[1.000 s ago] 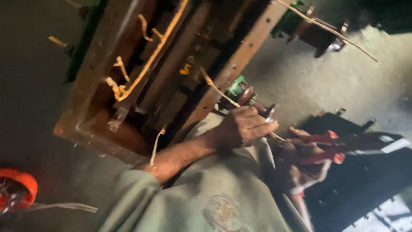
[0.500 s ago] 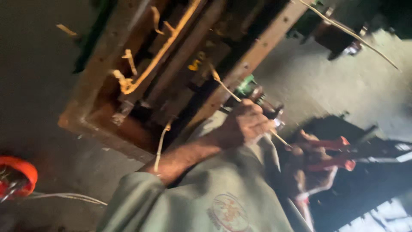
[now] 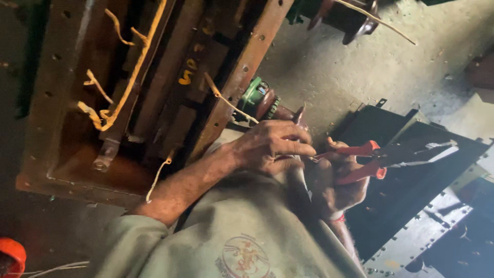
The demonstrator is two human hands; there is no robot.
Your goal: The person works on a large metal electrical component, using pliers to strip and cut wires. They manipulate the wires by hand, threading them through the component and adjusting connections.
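Note:
My left hand [image 3: 272, 146] reaches in from the lower left, fingers pinched together on a thin pale wire [image 3: 229, 103] that runs up to the rusty metal frame [image 3: 242, 77]. Its fingertips meet my right hand [image 3: 337, 185], which grips red-handled pliers [image 3: 363, 159]. The pliers' dark end points right over a black panel. The spot where wire and pliers meet is hidden by my fingers. My grey-green shirt fills the bottom of the view.
The rusty frame [image 3: 67, 170] carries several pale wire ties [image 3: 110, 110]. A green and red machine part [image 3: 260, 98] lies behind my left hand. A black riveted metal panel [image 3: 411, 226] sits right, on the concrete floor [image 3: 360, 67]. An orange object [image 3: 10, 252] shows bottom left.
My left hand has drawn closer to the right hand and the pliers. The pale wire end past my fingers no longer shows. The view has shifted slightly.

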